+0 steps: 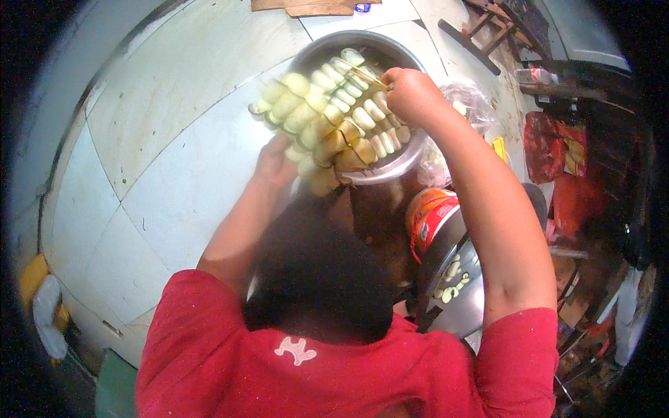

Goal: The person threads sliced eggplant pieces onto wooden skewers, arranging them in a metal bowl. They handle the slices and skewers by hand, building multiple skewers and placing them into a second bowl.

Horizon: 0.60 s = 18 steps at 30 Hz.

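Note:
A wide metal basin (410,162) holds rows of pale, rounded food pieces (364,118) threaded on thin sticks. Pinched in my right hand (413,96), above the basin's right side, are the ends of thin wooden skewers (360,73) that run left over the pale pieces. My left hand (277,159) grips the lower left side of a blurred bundle of skewered pale-yellow pieces (303,117), some browned. This bundle overhangs the basin's left rim; its pieces hide some of my left fingers.
Right of the basin lies a clear plastic bag (473,104). Nearer me stand a red and orange bucket (431,209) and a metal pan (460,313) with small pale pieces. Cardboard (308,6) lies beyond the basin, a wooden frame (486,36) at the upper right, red bags (543,146) farther right.

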{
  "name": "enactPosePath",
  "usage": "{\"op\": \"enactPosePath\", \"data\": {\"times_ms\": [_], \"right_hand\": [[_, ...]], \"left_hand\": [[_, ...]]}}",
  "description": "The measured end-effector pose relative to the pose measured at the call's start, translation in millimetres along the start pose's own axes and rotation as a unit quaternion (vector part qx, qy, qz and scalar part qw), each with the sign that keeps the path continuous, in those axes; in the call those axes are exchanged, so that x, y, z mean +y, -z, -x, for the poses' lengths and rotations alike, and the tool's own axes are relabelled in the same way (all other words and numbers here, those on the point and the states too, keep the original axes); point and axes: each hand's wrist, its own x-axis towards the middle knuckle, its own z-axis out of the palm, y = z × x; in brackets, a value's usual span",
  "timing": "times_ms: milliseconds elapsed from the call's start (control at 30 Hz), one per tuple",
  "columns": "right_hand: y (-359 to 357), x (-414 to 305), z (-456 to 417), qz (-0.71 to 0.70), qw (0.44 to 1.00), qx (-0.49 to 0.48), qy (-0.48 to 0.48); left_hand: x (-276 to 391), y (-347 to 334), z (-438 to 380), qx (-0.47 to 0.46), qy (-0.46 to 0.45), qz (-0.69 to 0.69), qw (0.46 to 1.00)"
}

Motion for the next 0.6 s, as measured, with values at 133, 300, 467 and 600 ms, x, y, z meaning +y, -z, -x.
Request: {"op": "enactPosePath", "data": {"times_ms": [133,300,467,600], "right_hand": [[-21,4,-24,0.045,0.999,-0.001,-0.013],[-34,20,-31,0.051,0.997,-0.02,-0.063],[-38,33,-25,0.063,0.995,-0.043,-0.07],[-49,41,-15,0.063,0.993,-0.068,-0.077]], "left_hand": [[0,-1,-6,0.037,-0.01,0.009,0.999],[5,0,-8,0.019,-0.014,0.004,1.0],[6,4,-8,0.042,-0.015,-0.006,0.999],[4,5,-10,0.071,-0.011,-0.02,0.997]]}}
